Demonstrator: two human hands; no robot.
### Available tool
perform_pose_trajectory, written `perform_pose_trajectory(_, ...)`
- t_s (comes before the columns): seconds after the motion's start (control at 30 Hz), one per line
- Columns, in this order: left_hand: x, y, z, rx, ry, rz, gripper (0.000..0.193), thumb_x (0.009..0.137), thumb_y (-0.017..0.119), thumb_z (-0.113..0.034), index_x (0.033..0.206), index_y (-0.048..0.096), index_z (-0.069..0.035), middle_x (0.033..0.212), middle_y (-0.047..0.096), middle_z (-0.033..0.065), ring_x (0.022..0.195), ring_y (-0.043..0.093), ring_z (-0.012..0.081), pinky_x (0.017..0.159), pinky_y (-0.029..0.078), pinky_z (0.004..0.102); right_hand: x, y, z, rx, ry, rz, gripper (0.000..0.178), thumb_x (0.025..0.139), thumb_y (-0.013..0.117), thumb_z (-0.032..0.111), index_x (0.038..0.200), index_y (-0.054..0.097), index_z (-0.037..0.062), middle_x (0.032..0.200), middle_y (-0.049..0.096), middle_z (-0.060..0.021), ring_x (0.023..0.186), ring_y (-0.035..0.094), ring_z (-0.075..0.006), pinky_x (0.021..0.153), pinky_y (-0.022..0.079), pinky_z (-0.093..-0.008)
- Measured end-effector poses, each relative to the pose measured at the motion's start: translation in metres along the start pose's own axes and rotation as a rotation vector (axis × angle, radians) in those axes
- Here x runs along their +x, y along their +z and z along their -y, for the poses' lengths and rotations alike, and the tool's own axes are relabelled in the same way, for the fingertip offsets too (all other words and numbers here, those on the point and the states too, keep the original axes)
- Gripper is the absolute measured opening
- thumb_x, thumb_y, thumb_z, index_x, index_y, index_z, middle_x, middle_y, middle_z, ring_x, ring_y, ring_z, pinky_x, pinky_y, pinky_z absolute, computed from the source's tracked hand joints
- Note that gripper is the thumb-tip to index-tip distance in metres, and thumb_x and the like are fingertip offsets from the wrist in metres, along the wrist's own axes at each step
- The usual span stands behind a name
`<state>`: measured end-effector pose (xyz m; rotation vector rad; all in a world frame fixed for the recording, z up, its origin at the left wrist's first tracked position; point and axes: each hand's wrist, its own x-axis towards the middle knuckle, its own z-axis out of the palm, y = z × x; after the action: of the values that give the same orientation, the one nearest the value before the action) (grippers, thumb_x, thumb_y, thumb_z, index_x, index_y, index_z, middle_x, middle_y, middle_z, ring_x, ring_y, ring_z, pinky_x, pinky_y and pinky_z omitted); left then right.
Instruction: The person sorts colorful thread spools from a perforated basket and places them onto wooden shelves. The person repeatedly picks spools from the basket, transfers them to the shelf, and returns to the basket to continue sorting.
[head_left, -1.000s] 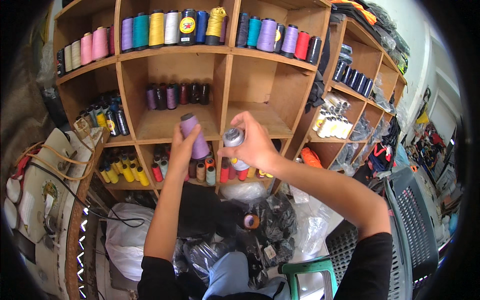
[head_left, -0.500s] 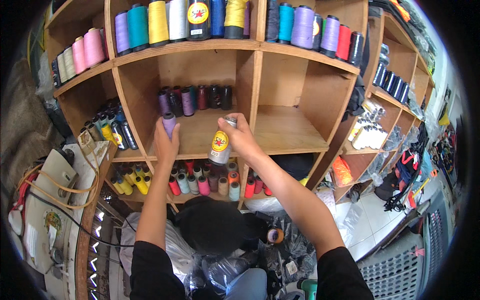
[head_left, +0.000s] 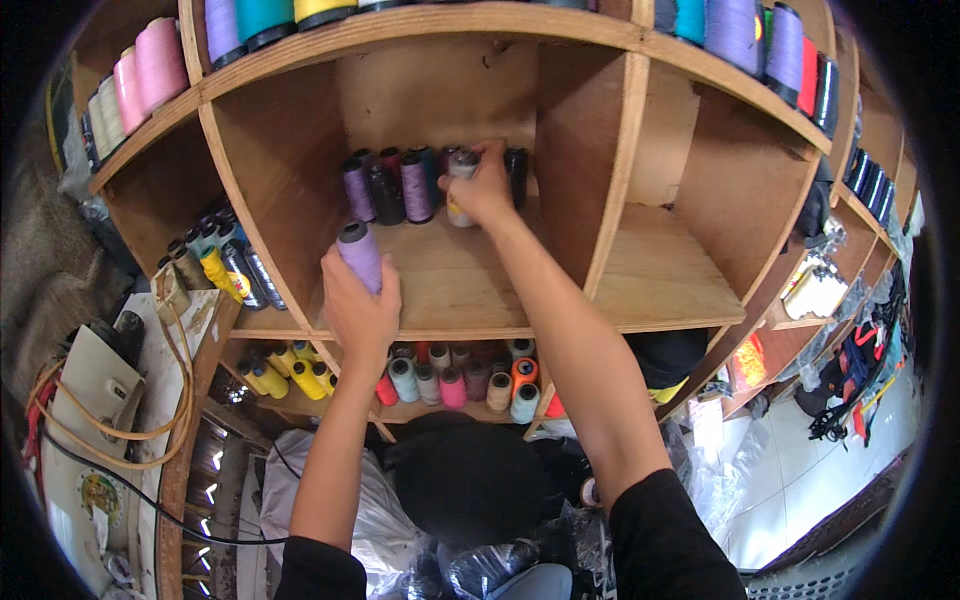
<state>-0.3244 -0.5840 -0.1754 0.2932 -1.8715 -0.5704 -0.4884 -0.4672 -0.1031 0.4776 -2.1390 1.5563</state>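
Note:
My left hand (head_left: 358,308) is closed round a lilac thread cone (head_left: 360,257) at the front edge of the middle shelf compartment. Reaching deeper into that compartment, my right hand (head_left: 484,188) grips a grey thread cone (head_left: 462,203) with a yellow label, held upright in front of the back row. To its left stand a purple cone (head_left: 415,187), a black cone (head_left: 384,193) and another purple cone (head_left: 358,190). A black cone (head_left: 516,176) shows just right of my hand. Part of the row behind my right hand is hidden.
Wooden dividers (head_left: 612,170) flank the compartment. Larger cones line the shelf above, a lilac one (head_left: 732,32) among them. Small coloured cones, such as a pink one (head_left: 452,388), fill the shelf below. A sewing machine (head_left: 90,420) with looped cords stands at left. A black round object (head_left: 465,480) lies below.
My right hand has carried the grey cone forward into the compartment, up to the back row. My left hand still holds the lilac cone near the front edge. The view has moved closer.

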Motion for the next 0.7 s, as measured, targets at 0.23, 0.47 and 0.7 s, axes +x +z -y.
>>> perform_pose_trajectory(0.23, -0.002, 0.001, 0.001, -0.007, 0.039, -0.038, 0.056, 0.086, 0.069, -0.03, 0.125, 0.046, 0.003, 0.107, 0.06, 0.0255, 0.098, 0.06, 0.0438, 0.082, 0.047, 0.0505, 0.036, 0.03, -0.054, 0.055, -0.137, 0.032, 0.067, 0.059, 0.091, 0.012, 0.119, 0.061, 0.0029, 0.117, 0.067, -0.0168, 0.112, 0.063, -0.0316, 0.098, 0.049, -0.0408)
perform_pose_trajectory(0.47, -0.002, 0.001, 0.004, 0.003, 0.019, -0.055, 0.055, 0.086, 0.069, -0.03, 0.124, 0.047, 0.003, 0.107, 0.06, 0.0253, 0.098, 0.061, 0.0437, 0.082, 0.047, 0.0508, 0.024, 0.035, -0.062, 0.146, -0.094, 0.1, 0.074, 0.06, 0.089, 0.01, 0.127, 0.058, 0.0043, 0.123, 0.065, -0.0193, 0.114, 0.063, -0.0338, 0.097, 0.051, -0.0404)
perform_pose_trajectory(0.7, -0.002, 0.003, -0.002, 0.029, -0.006, -0.069, 0.054, 0.085, 0.07, -0.031, 0.122, 0.048, 0.001, 0.106, 0.061, 0.0247, 0.098, 0.061, 0.0434, 0.082, 0.047, 0.0508, 0.009, 0.035, -0.07, -0.382, -0.135, 0.036, 0.07, 0.059, 0.091, 0.013, 0.118, 0.054, 0.0059, 0.104, 0.07, -0.0162, 0.101, 0.067, -0.0339, 0.09, 0.052, -0.0415)
